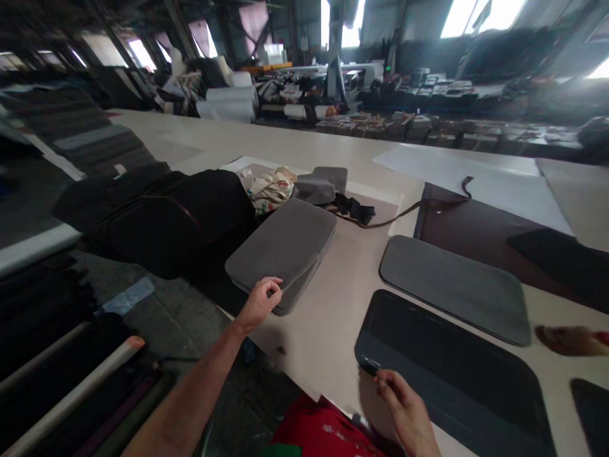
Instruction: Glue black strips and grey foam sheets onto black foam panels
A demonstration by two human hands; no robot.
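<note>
My left hand is at the near corner of a stack of grey rounded panels, its thumb and forefinger pinched on the top panel's edge. Lower right, my right hand has thumb and fingertips together beside the near left corner of a glossy dark panel; whether it grips the edge or something small is too blurred to tell. Behind the dark panel lies a single grey panel, flat on the pale table.
Black fabric is heaped left of the stack. Behind it sit a patterned cloth bundle, black scraps and a brown strap. A blurred brown object lies at right. Fabric rolls are below the table at left.
</note>
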